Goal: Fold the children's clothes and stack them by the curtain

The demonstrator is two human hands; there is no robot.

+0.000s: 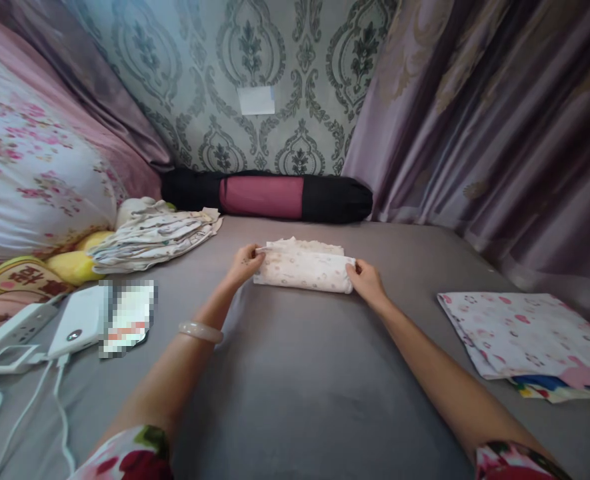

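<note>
A white cloth (305, 270) with a small pale print lies folded into a long bundle on the grey sheet, its exact kind unclear. My left hand (247, 262) pinches its left upper corner between thumb and fingers. At the opposite end, my right hand (366, 280) grips the right edge, thumb toward the front. A ruffled or crumpled cream layer (305, 245) shows behind the top fold. The undersides of the cloth are hidden.
Folded clothes (159, 237) are stacked at left, beside a floral pillow (39, 160). A power bank (81, 320), power strip (19, 330), cables and a blurred item (129, 317) lie nearer. A printed folded cloth (529, 333) is at right. A black-and-maroon long bag (262, 197) lies along the wall.
</note>
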